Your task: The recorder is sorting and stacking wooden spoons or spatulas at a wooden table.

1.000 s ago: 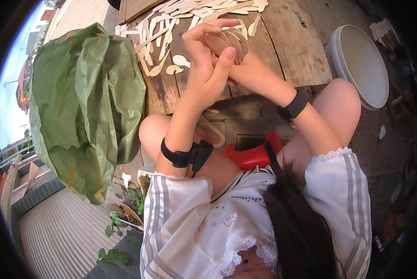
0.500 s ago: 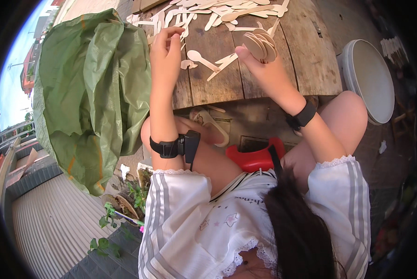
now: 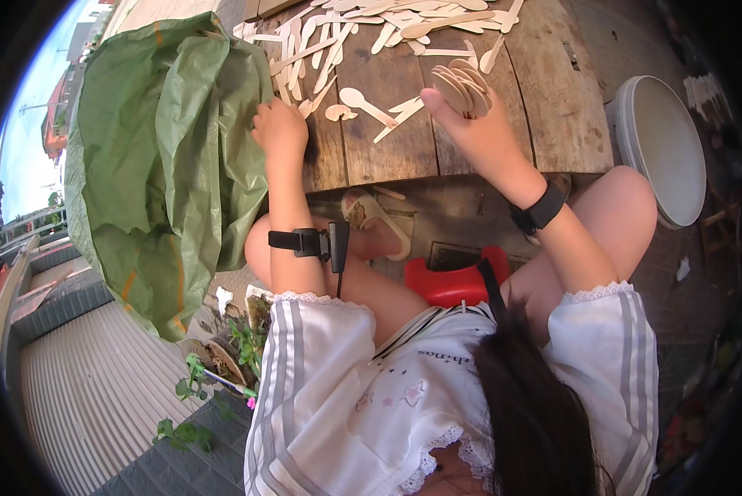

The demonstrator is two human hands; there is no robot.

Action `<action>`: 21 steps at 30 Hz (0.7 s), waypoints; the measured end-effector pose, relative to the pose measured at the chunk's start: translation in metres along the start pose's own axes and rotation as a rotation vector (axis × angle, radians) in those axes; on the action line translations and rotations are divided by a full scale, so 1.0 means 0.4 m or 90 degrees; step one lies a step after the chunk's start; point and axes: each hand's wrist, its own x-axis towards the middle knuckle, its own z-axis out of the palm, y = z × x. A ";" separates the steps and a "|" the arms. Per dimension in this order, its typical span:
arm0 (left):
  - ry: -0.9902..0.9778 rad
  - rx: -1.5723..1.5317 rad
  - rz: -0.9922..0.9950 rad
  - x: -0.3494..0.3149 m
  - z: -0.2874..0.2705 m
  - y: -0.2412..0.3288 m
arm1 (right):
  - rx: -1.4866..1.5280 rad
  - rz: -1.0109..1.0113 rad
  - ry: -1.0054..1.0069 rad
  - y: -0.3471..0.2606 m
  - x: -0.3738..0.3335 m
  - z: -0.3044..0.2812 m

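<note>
The right grip [image 3: 480, 131] is closed around a bundle of wooden spoons [image 3: 463, 89], held just above the near part of the tabletop [image 3: 387, 153]. Their rounded ends fan out above the thumb and fingers, while the handles run down into the palm and are mostly hidden. The left grip [image 3: 281, 131] is curled at the edge of a green sack [image 3: 147, 149], beside the tabletop's left side; the fingertips are turned away from view, so I cannot tell whether it pinches the sack or anything else, or is merely bent.

The spoons look thin, flat and dry, so each should be very light and fairly stiff, with little bend before it cracks. Bare wood ought not to be slick against skin, yet the flat faces may slide over one another, so a loose bundle could splay. The best hold is probably low around the gathered handles, with the thumb across the front, firm but not crushing; squeezing the wide ends sideways risks snapping an edge.

More loose spoons [image 3: 449, 21] lie in a tangle across the far part of the tabletop, and a single spoon [image 3: 353, 97] lies nearer, between the two grips. That one seems easiest to lift by its narrow handle, since its broad end lies flat and offers little edge.
</note>
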 end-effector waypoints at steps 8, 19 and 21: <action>0.059 -0.066 0.011 0.020 0.019 0.001 | -0.009 -0.005 0.008 0.001 0.000 -0.003; 0.004 -0.205 0.005 0.015 0.033 0.004 | 0.004 -0.003 0.009 -0.007 0.000 -0.003; -0.115 -0.261 0.005 0.013 0.027 0.000 | 0.016 -0.006 0.013 -0.013 0.001 -0.008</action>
